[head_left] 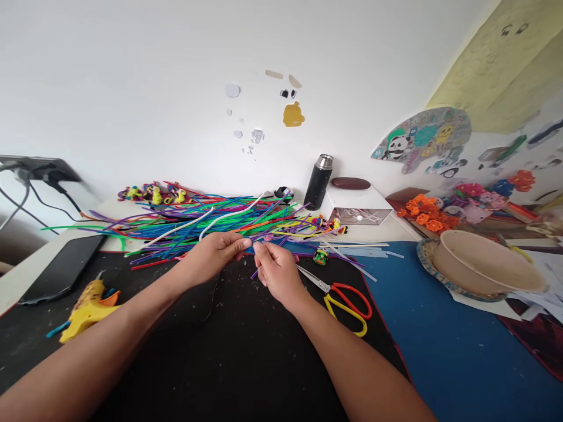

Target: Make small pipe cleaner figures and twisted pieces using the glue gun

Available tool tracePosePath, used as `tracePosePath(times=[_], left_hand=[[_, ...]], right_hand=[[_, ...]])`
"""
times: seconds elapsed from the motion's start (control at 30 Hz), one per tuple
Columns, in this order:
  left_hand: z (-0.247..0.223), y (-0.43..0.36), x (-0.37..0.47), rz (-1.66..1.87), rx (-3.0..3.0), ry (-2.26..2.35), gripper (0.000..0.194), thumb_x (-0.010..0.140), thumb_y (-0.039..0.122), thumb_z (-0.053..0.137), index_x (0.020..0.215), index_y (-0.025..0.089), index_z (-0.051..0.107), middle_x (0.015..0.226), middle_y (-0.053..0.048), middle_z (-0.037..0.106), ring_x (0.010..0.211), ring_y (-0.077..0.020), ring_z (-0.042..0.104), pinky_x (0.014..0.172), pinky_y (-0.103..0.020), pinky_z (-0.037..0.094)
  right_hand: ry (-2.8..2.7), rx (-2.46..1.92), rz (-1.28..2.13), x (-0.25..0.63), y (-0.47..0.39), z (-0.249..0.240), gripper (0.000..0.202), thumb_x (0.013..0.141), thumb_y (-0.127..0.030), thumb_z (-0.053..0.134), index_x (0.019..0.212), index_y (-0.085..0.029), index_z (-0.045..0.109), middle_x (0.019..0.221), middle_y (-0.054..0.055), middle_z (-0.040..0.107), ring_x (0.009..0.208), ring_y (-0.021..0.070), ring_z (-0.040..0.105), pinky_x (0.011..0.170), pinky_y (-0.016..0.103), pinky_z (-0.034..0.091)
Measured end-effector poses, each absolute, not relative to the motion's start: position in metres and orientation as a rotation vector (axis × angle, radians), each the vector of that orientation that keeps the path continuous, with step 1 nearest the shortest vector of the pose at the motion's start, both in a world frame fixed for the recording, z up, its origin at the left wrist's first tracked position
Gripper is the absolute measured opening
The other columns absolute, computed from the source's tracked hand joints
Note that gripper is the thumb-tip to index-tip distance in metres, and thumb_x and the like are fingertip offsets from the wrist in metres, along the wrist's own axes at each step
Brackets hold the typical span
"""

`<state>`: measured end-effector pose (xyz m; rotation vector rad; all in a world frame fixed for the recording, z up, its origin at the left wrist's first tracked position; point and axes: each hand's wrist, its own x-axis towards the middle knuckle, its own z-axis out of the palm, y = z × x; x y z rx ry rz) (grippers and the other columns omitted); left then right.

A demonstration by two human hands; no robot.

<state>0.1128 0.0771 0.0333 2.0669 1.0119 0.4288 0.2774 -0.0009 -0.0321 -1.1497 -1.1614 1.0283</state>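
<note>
Head view, hands: the left hand and the right hand are meeting over the black mat, at the near edge of the coloured heap.
Head view, left fingers: they are pinching closed on a purple pipe cleaner, at the end nearest the heap.
Head view, right fingers: they are pinching narrow on the same stem, just beside the left fingertips; whether a second strand is caught in the pinch, I cannot tell.
Head view, location of the stem: it is lying between the two hands, with its free tail hanging down and left, just off the mat.
Head view, handling judgement: the stem is looking very light, fuzzy and easily bent; it will likely hold whatever kink it is given. A fingertip pinch close to the working point is appearing best, since a far grip would let it flop.
Head view, supply: the pile of pipe cleaners is spreading across the back of the counter, touching the mat's far edge.
Head view, tools: scissors are lying just right of the right wrist; a yellow glue gun is resting near the left forearm, well apart from the hands.
Head view, surroundings: a phone, a black flask and a bowl are standing clear of the work.
</note>
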Motion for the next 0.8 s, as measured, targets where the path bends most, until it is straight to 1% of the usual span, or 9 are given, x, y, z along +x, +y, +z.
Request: tracePosePath(times=[0.1, 0.17, 0.3, 0.4, 0.57, 0.7, 0.8], left_hand=[[0.0332, 0.0787, 0.1117, 0.361, 1.973, 0.947, 0.065, 0.089, 0.081, 0.049, 0.072, 0.020, 0.059, 0.058, 0.004, 0.046, 0.052, -0.0131, 0.039, 0.051, -0.026, 0.031], [0.0341, 0.0802, 0.1100, 0.319, 1.949, 0.909, 0.066, 0.090, 0.082, 0.047, 0.077, 0.019, 0.062, 0.056, 0.004, 0.046, 0.051, -0.0132, 0.040, 0.051, -0.026, 0.032], [0.0362, 0.0821, 0.1062, 0.296, 1.977, 0.853, 0.059, 0.091, 0.077, 0.054, 0.079, 0.020, 0.062, 0.060, 0.004, 0.050, 0.054, -0.0134, 0.045, 0.053, -0.025, 0.036], [0.0365, 0.0829, 0.1052, 0.283, 1.906, 0.820, 0.059, 0.091, 0.077, 0.054, 0.081, 0.020, 0.060, 0.060, 0.005, 0.048, 0.054, -0.0129, 0.045, 0.053, -0.025, 0.036], [0.0345, 0.0827, 0.1077, 0.301, 1.714, 0.808, 0.056, 0.090, 0.075, 0.058, 0.079, 0.020, 0.058, 0.062, 0.006, 0.041, 0.053, -0.0115, 0.038, 0.050, -0.025, 0.032], [0.0345, 0.0799, 0.1113, 0.382, 1.652, 0.819, 0.052, 0.085, 0.068, 0.069, 0.075, 0.020, 0.054, 0.067, 0.005, 0.042, 0.054, -0.0099, 0.034, 0.051, -0.025, 0.030], [0.0347, 0.0776, 0.1126, 0.397, 1.702, 0.857, 0.053, 0.085, 0.071, 0.066, 0.074, 0.021, 0.052, 0.063, 0.006, 0.040, 0.052, -0.0096, 0.030, 0.050, -0.025, 0.026]], right_hand=[[-1.145, -1.149, 1.032, 0.2784, 0.0002, -0.0310, 0.054, 0.100, -0.066, 0.054, 0.069, -0.023, 0.050, 0.048, -0.008, 0.041, 0.038, 0.0098, 0.040, 0.044, 0.024, 0.032], [-1.126, -1.151, 1.050, 0.2790, 0.0016, -0.0322, 0.054, 0.099, -0.068, 0.054, 0.069, -0.023, 0.050, 0.045, -0.009, 0.039, 0.037, 0.0101, 0.040, 0.043, 0.024, 0.031], [-1.112, -1.152, 1.074, 0.2790, 0.0033, -0.0367, 0.055, 0.098, -0.071, 0.055, 0.070, -0.024, 0.051, 0.043, -0.010, 0.037, 0.035, 0.0106, 0.039, 0.041, 0.024, 0.031], [-1.113, -1.156, 1.070, 0.2784, 0.0030, -0.0388, 0.054, 0.098, -0.069, 0.055, 0.071, -0.023, 0.052, 0.043, -0.010, 0.037, 0.035, 0.0104, 0.038, 0.040, 0.023, 0.031], [-1.121, -1.156, 1.075, 0.2773, 0.0015, -0.0377, 0.052, 0.099, -0.068, 0.056, 0.072, -0.023, 0.054, 0.044, -0.010, 0.038, 0.035, 0.0101, 0.039, 0.040, 0.023, 0.031], [-1.124, -1.148, 1.056, 0.2770, 0.0009, -0.0372, 0.051, 0.099, -0.067, 0.056, 0.073, -0.023, 0.054, 0.043, -0.010, 0.038, 0.035, 0.0103, 0.039, 0.040, 0.023, 0.032], [-1.121, -1.144, 1.052, 0.2771, 0.0006, -0.0371, 0.051, 0.100, -0.066, 0.056, 0.072, -0.023, 0.054, 0.044, -0.009, 0.038, 0.036, 0.0106, 0.039, 0.040, 0.024, 0.031]])
